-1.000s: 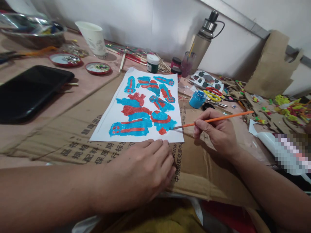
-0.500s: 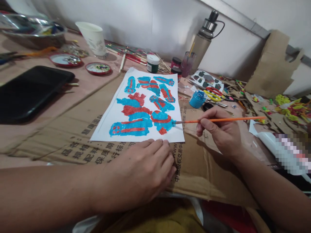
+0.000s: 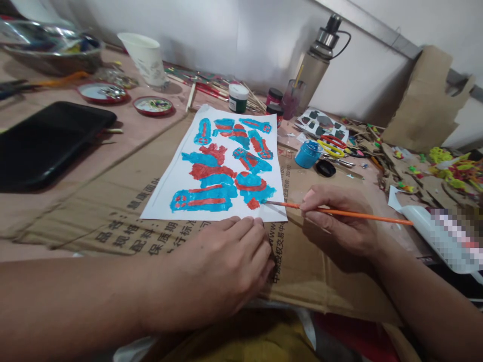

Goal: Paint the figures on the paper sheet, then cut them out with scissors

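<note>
My right hand (image 3: 335, 218) pinches a thin orange paintbrush (image 3: 354, 214). The brush tip touches the lower right painted shape on a white sheet of paper (image 3: 162, 198). Blue and red painted shapes (image 3: 206, 197) cover much of the sheet. At the sheet's lower edge rests my left hand (image 3: 234, 256), its fingers curled together and their tips mostly hidden. I cannot make out anything inside it. Flattened cardboard (image 3: 298, 276) with printed characters lies under the sheet and hands. Right of the sheet stands an open jar of blue paint (image 3: 308, 154), with a black lid (image 3: 325, 168) beside it.
Behind the sheet stand a white-lidded jar (image 3: 238, 98), dark-lidded jars (image 3: 274, 96) and a tilted-looking bottle (image 3: 320, 65). To the left are a black tablet-like device (image 3: 53, 143), a paper cup (image 3: 143, 58) and two lids with small pieces (image 3: 154, 105). Scissors (image 3: 332, 146) lie right.
My right hand has turned slightly, and the brush's back end has dropped. Its tip has shifted down and left along the painted shape. The black lid shows more fully. My left hand stays put.
</note>
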The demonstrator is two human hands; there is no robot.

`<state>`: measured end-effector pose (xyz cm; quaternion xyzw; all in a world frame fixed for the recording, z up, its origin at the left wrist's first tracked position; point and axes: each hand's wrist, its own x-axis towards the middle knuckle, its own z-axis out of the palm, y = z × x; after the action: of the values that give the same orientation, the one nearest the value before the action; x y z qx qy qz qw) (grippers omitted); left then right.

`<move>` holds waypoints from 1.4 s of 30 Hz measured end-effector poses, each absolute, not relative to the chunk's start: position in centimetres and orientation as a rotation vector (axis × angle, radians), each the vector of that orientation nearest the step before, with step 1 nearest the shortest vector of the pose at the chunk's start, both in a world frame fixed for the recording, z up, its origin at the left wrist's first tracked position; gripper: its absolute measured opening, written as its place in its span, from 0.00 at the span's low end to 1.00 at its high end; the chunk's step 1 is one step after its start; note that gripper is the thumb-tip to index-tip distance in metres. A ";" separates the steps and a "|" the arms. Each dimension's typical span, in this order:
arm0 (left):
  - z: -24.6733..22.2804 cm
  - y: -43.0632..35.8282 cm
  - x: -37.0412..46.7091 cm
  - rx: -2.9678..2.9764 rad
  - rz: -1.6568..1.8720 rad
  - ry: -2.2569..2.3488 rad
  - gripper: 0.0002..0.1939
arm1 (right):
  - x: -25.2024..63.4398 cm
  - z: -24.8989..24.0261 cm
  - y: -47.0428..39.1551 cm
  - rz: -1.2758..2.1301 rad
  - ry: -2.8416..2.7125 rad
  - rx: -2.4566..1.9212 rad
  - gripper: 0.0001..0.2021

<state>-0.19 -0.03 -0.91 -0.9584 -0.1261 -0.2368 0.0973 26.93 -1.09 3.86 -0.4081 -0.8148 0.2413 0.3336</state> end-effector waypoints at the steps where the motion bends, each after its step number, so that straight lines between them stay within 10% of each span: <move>1: -0.9 0.0 -0.2 -2.839 -0.702 -0.372 0.13 | 26.9 3.8 -1.1 0.622 -2.121 -1.069 0.06; 42: -1.1 0.0 -0.4 -2.894 -0.698 -0.372 0.09 | 26.6 4.4 -1.3 0.681 -2.094 -1.067 0.05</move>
<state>-0.45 -0.04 -1.14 -0.9623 -0.1236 -0.2320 0.0705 26.64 -1.30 4.45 -0.4101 -0.8047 0.2615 0.3405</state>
